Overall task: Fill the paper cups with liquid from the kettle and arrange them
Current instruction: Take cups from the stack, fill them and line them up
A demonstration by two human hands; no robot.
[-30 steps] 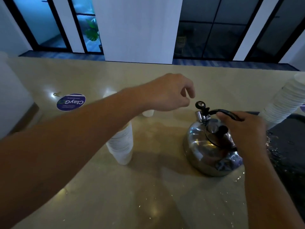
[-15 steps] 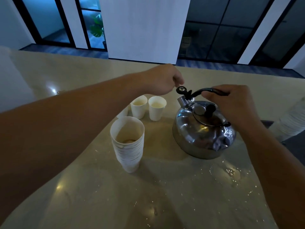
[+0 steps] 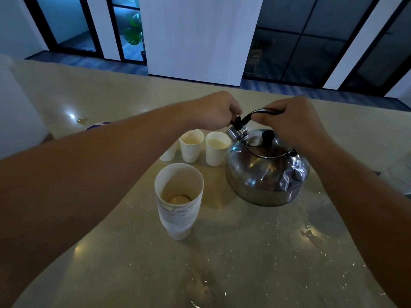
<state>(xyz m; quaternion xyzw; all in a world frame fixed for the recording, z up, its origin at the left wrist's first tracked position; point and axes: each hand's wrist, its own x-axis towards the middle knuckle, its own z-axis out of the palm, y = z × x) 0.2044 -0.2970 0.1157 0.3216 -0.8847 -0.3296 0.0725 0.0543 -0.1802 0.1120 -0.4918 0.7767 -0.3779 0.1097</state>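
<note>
On the wide beige table [image 3: 255, 263], speckled with droplets and a small puddle near its front edge, a dented steel kettle [image 3: 266, 172] sits upright to the right of centre, its lid closed under a black knob. The right hand [image 3: 295, 123] curls its fingers around the kettle's black handle [image 3: 262, 112] from above, gripping it. The left hand [image 3: 218, 112] reaches across to the spout end, its fingers bent and pinching the small black spout cap [image 3: 236, 122] just above the spout. Left of the kettle and nearer the camera stands a nested stack of paper cups [image 3: 178, 207], mouth up, with a little liquid showing at the bottom of the top cup. Behind the stack, close to the spout, two filled paper cups [image 3: 214, 150] stand side by side holding pale liquid, and a third cup [image 3: 169, 153] is mostly hidden behind the left forearm. A second white cup stack [image 3: 402, 176] lies at the far right edge.
</note>
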